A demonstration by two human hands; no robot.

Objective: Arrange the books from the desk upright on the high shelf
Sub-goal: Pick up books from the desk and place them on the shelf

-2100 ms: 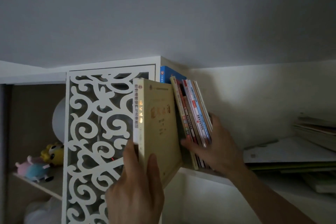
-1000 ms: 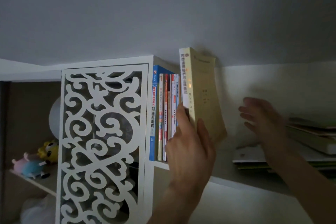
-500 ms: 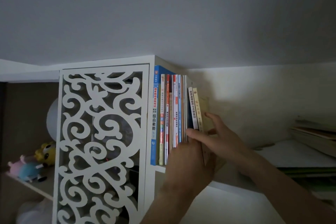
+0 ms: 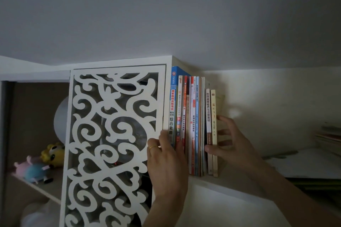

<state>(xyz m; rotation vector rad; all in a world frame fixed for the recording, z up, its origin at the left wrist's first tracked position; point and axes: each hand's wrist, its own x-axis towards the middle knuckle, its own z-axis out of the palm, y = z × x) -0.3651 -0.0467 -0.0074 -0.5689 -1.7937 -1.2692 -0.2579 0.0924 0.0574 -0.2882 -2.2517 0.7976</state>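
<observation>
Two cream books [image 4: 211, 125] upright, right hand [image 4: 238, 146] pinching them

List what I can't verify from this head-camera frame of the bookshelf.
Head view:
- Lower spines of the tall blue-spined book and neighbours, covered by the left hand; its grip faces away.
- Far cover of the two short cream-spined books, pinched by the right hand: edge-on, dim.
- Pale round object behind the white fretwork door: mostly screened.
- Flat stack of books at right: cut by the frame edge, dim.
- Desk: out of frame.
</observation>
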